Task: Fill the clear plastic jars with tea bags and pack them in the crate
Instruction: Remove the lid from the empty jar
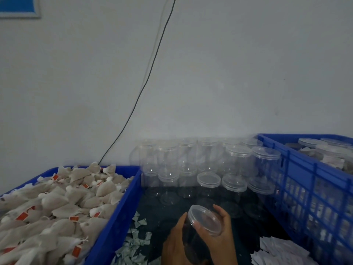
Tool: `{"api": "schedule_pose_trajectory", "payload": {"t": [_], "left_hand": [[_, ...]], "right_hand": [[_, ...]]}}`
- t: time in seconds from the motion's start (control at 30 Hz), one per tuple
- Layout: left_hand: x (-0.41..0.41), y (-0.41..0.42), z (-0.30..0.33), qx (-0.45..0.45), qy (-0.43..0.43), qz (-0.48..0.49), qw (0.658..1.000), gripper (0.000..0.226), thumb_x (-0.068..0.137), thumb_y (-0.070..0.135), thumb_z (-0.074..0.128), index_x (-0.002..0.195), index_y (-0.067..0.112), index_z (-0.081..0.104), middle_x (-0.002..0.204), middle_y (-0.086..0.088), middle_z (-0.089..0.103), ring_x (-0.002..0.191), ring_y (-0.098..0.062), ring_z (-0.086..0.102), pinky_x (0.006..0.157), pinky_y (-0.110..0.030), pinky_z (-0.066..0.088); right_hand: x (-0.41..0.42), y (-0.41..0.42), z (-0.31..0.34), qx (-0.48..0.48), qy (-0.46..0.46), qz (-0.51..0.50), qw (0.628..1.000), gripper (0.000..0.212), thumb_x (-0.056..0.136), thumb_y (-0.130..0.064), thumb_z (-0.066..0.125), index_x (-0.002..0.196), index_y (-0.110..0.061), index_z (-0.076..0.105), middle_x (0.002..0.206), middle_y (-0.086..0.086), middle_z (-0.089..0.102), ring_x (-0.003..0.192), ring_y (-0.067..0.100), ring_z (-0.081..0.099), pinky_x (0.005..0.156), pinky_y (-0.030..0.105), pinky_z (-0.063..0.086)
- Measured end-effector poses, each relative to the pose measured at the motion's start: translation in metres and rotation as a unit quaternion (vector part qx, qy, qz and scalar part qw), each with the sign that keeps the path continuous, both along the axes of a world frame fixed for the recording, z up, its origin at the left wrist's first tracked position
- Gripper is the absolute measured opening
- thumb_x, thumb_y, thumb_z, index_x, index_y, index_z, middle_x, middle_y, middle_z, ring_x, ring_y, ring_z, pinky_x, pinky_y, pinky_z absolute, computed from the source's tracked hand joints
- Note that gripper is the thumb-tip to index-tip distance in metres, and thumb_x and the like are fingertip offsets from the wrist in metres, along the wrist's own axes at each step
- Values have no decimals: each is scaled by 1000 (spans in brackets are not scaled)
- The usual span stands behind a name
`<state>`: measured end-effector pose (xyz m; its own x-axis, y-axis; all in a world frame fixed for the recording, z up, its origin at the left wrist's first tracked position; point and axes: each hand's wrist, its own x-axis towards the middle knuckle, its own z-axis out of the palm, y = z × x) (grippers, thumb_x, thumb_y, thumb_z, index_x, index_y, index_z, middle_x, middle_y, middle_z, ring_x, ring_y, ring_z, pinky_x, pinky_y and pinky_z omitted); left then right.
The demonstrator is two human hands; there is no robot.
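A clear plastic jar [193, 240] is tilted in front of me, low in the middle of the view, with its clear lid [205, 219] on top. My left hand [174, 243] grips the jar's body from the left. My right hand [225, 234] curls round the lid's rim, thumb on its near edge. The jar looks empty, though the dark table behind makes this hard to tell. Tea bags [57, 207] with red tags fill a blue bin [122, 213] on the left. A blue slatted crate [309, 188] on the right holds several lidded jars [332, 155].
Several empty lidded jars [208, 167] stand stacked in two layers against the wall behind my hands. Small silver sachets [133, 243] lie scattered on the dark table beside the bin. White paper slips [277, 251] lie at the lower right. A black cable [145, 83] hangs down the wall.
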<state>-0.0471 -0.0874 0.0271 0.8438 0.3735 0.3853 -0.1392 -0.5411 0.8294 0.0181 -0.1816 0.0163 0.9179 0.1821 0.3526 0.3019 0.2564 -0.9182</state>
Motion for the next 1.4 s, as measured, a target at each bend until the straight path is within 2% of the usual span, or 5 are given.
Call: {"api": "schedule_pose_trajectory", "payload": {"t": [0.07,0.23,0.8,1.1,1.4], "left_hand": [[11,4,-16,29,45,3,999,81,71,60,65,141,34,34,138,18,46,125,4,45,109,-20,33],[9,16,-41,106,51,23,993,116,42,54,77,137,66,12,121,43,43,114,13,46,99,-14,37],[6,27,-44,105,15,-42,994,112,46,44,83,138,60,22,122,29,53,113,5,53,97,-29,48],[-4,36,-49,61,36,-93,993,116,48,50,88,138,65,16,122,41,45,114,15,48,82,-6,46],[-4,26,-47,240,12,38,970,111,58,60,63,140,60,-11,135,19,41,122,-3,40,102,-26,29]], "right_hand": [[2,-5,-2,0,2,8,1000,79,48,-28,94,116,-26,52,113,1,61,97,13,63,73,20,49],[7,-11,-5,-18,14,34,999,83,40,-49,87,114,-28,57,110,-1,66,93,11,68,74,26,54],[1,-18,-7,-48,-7,49,998,60,63,-44,85,119,-41,62,116,-14,61,104,1,64,74,16,53],[3,-31,1,-129,-67,141,979,76,70,-41,75,139,-41,42,128,-14,59,113,-3,58,85,8,46],[-1,-22,-9,-97,11,71,993,101,58,-39,82,140,-42,23,117,2,54,100,12,62,78,23,50]]}}
